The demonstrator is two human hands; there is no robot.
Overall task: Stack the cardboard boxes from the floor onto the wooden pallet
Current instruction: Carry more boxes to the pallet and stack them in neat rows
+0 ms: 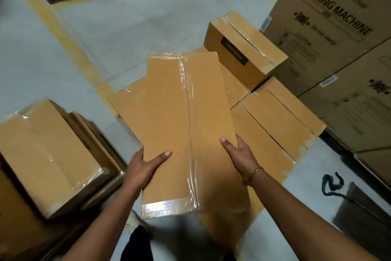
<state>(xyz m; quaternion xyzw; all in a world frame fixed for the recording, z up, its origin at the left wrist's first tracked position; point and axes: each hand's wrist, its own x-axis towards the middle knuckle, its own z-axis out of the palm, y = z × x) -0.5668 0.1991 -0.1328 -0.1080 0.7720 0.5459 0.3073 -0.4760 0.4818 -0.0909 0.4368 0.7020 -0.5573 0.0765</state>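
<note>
At the centre of the view, a person's left hand [146, 165] is gripping the left edge of a long cardboard box [186, 123], with the thumb lying flat across the top face and the fingers curling underneath, out of sight. Opposite it, the right hand [237, 150] is clasping the right edge the same way, thumb on top and fingers hidden below. A gold bracelet [252, 175] is sitting on the right wrist.

Both hands are holding the box near its close end, so it is hanging in the air and stretching away from the person. Clear tape is running down the middle of its top face and across both ends.

Directly beneath it, a layer of similar boxes [275, 116] is lying flat, edge to edge. One more taped box [243, 49], bearing a dark label on its side, is resting on the far part of that layer. To the left, a separate stack of taped boxes [48, 150] is standing close by, slightly blurred. To the right, large washing machine cartons [330, 17] are standing stacked against the layer. A yellow line [63, 34] is crossing the grey floor [137, 17], and a dark strap [331, 184] is lying on the floor at the right.
</note>
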